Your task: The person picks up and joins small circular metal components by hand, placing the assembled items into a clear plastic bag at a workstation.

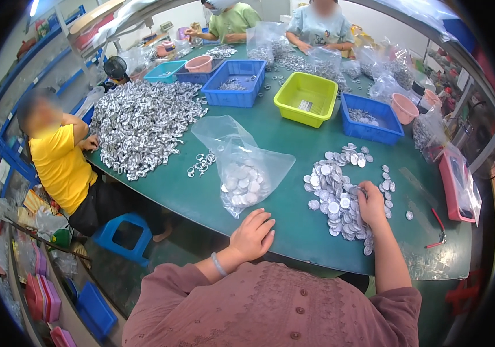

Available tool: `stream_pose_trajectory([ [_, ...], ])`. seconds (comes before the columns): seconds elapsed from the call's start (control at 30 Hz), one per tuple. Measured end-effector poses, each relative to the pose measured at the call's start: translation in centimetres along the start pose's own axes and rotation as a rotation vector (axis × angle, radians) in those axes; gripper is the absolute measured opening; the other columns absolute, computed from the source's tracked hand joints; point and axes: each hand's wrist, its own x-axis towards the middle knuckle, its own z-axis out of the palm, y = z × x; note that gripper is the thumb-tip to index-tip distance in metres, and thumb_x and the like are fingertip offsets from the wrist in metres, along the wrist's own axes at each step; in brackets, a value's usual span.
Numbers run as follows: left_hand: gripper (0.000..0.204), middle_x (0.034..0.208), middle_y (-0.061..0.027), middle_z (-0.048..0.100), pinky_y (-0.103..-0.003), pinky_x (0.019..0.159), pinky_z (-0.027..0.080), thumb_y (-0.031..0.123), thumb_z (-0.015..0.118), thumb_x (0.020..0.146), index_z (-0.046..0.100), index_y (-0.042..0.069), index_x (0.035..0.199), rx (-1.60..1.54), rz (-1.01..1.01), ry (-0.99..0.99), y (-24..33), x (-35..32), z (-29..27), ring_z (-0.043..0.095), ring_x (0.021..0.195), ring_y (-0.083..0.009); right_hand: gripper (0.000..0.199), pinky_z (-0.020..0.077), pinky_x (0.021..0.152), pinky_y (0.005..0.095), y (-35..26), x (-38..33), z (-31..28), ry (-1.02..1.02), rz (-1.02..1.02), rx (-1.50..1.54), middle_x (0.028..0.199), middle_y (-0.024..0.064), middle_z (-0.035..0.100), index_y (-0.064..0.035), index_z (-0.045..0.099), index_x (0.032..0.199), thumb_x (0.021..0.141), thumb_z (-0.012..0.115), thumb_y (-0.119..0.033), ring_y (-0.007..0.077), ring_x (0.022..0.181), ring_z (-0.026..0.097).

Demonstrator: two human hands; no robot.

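My left hand [252,236] rests at the near table edge, fingers stretched out and nothing in it; a pale bangle circles that wrist. Just beyond it lies a clear plastic bag [266,157] with round silver discs [242,184] inside. To the right, my right hand [373,203] reaches into a loose pile of round silver discs [333,199], its fingers curled down on discs at the pile's right side. The fingertips are partly hidden, so how many discs are between them is unclear. A few more discs [387,179] lie right of this hand.
Red-handled pliers [437,231] lie at the right. A large heap of silver metal parts [143,124] covers the left side. Farther back stand a yellow-green basin [286,103] and blue bins [213,95] [375,134]. A person in yellow [59,159] sits left; two others work opposite.
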Motion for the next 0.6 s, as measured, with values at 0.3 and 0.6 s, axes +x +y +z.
stream_pose_trajectory([
  [0.3,0.024,0.100,-0.0152,0.054,-0.037,0.085,0.043,0.007,0.060,0.070,0.058,0.000,0.092,-0.003,-0.002,0.004,-0.1,-0.2,0.0,0.050,0.100,-0.0343,0.014,0.0430,0.069,0.0410,-0.3,0.1,0.0,0.015,-0.024,-0.010,0.082,0.0180,0.057,-0.0031,0.053,0.091,0.077,0.053,-0.005,0.0360,0.079,0.054],
  [0.6,0.025,0.099,-0.0144,0.053,-0.038,0.085,0.043,0.008,0.061,0.070,0.057,0.000,0.093,-0.010,-0.015,0.008,-0.6,-0.8,0.4,0.049,0.101,-0.0341,0.015,0.0425,0.066,0.0418,-1.4,0.1,-0.1,0.039,-0.043,0.001,0.079,0.0182,0.057,-0.0042,0.051,0.092,0.078,0.052,-0.006,0.0362,0.076,0.055],
])
